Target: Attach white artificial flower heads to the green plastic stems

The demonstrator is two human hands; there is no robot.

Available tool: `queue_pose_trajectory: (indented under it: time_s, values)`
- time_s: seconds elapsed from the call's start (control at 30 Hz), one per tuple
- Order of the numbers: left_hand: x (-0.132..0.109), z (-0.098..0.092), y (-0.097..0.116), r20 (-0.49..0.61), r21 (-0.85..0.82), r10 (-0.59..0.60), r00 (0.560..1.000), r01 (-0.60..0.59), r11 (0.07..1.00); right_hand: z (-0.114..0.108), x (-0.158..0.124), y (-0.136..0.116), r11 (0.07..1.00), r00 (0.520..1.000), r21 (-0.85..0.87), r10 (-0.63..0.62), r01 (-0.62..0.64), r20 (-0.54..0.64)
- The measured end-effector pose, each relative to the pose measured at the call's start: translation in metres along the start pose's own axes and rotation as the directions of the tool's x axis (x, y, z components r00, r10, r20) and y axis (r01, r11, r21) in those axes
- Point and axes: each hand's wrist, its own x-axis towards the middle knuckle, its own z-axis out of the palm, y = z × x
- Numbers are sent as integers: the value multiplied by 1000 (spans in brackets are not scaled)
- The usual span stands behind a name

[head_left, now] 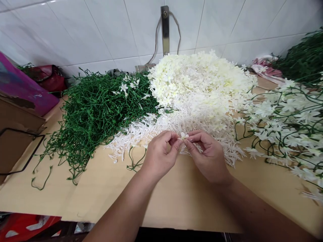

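Note:
Both hands meet over the front of the piles, fingertips pinched together at one small white artificial flower [183, 136]. My left hand [163, 151] grips it from the left between thumb and index finger. From the right, my right hand [208, 153] pinches the same flower. Just behind the hands lies a heap of thin white stamen-like pieces [141, 129], and beyond it a big mound of cream-white flower heads [191, 79]. A green stem with white blossom [133, 161] rests on the cardboard beside my left wrist. Whatever is between the fingertips besides the petals is hidden.
A large tangle of green plastic stems [101, 104] sits at left. Stems bearing white flowers [290, 124] spread over the right side. Cardboard [108, 195] covers the table against a tiled wall [106, 27]. A box [15, 134] stands far left, a cloth [267, 67] at back right.

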Motion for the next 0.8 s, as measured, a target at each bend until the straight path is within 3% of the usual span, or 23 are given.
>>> queue_pose_trajectory:
  time_s: [0.13,0.33,0.47,0.67,0.8]
  values:
    - [-1,0,1,-12,-9,14,1000,-14,1000,1,-1,1,997,999,-52,-53,53,7]
    - [1,-5,9,82,-21,87,993,-86,996,1,-2,0,998,998,-23,-58,59,12]
    - [1,-7,8,93,-48,122,988,-118,992,-1,1,-2,977,993,179,104,-113,59]
    - [4,-4,8,64,-318,-118,991,133,939,-6,6,-5,847,943,415,303,-332,137]
    - [5,-1,10,53,-305,-133,990,143,942,-6,5,-4,769,910,486,349,-415,224]
